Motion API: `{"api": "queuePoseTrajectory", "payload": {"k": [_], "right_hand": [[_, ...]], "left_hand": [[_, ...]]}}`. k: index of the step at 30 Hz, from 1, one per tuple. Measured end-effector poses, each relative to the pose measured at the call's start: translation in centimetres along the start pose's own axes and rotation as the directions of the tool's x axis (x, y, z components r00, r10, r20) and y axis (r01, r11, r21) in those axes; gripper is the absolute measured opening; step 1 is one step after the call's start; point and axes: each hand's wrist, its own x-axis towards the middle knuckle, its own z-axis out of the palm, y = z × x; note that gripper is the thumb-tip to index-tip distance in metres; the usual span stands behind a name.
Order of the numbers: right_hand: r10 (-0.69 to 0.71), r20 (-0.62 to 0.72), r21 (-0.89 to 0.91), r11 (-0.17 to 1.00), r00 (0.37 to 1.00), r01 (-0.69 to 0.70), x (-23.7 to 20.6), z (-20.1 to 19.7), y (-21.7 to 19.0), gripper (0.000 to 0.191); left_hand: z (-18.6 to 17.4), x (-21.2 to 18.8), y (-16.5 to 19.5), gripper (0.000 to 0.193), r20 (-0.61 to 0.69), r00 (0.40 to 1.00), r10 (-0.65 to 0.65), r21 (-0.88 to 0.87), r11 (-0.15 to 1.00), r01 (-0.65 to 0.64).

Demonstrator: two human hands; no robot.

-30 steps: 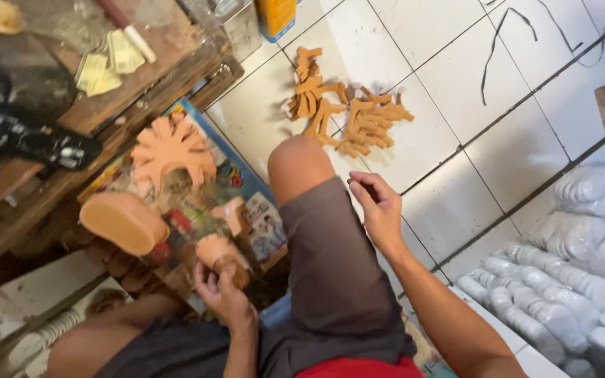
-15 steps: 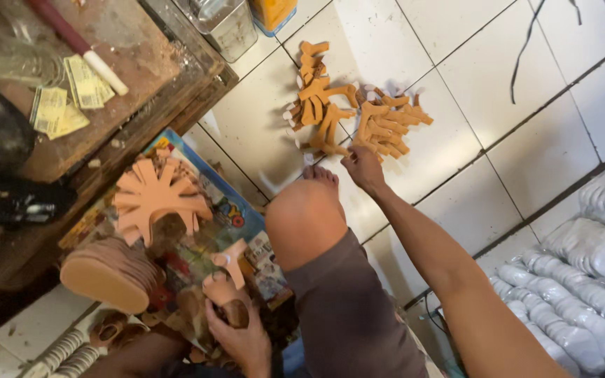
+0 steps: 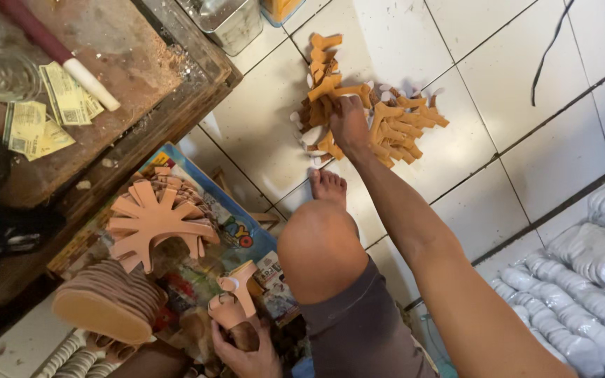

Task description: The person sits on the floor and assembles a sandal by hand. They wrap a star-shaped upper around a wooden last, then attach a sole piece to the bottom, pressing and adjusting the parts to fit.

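Head view, right hand (image 3: 349, 122): stretched out to the floor, fingers curled down into the pile of tan strap pieces (image 3: 358, 105); a piece seems to be gripped, but which one cannot be told.
Head view, left hand (image 3: 246, 350): low at the frame's bottom edge, closed around a pink strap assembly (image 3: 236, 301), which is held upright just beside the knee.
Strap pile: one heap, lying on the white tiled floor (image 3: 512, 105) just beyond the bare foot (image 3: 328, 187); the pieces overlap, so no count can be made.
Fan of pink straps (image 3: 152, 220): one, spread like spokes, resting on the colourful printed sheet (image 3: 246, 238).
Stack of pink soles (image 3: 106, 304): one stack, laid on its side near the left hand; the layers are too close to count.
Bench (image 3: 141, 63): wooden and dusty, carrying one red-and-white stick (image 3: 57, 52) and two small bunches of paper notes (image 3: 50, 115).
Metal tin (image 3: 229, 21): one, standing on the floor beside the bench.
White bundles (image 3: 589, 280): many, wrapped in clear plastic, heaped at the right edge.
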Motion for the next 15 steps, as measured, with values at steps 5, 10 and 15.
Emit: {"api": "queuePoseTrajectory", "payload": {"k": [5,10,15], "right_hand": [[-0.021,-0.018,-0.242,0.970,1.000,0.016,-1.6,-0.6,3.3,0.030],[-0.057,0.041,-0.601,0.796,0.997,0.071,-4.0,-2.6,8.1,0.058],[0.303,0.126,-0.522,0.830,0.945,-0.197,-7.2,-5.2,9.7,0.076]], "left_hand": [[0.4,0.5,-1.1,0.097,-0.002,1.000,0.009,-0.038,0.999,-0.009],[0.9,0.1,-2.2,0.100,-0.029,0.999,0.022,-0.068,0.997,-0.024],[1.3,-0.4,-2.2,0.095,-0.165,0.974,0.154,-0.128,0.976,-0.176]]}}
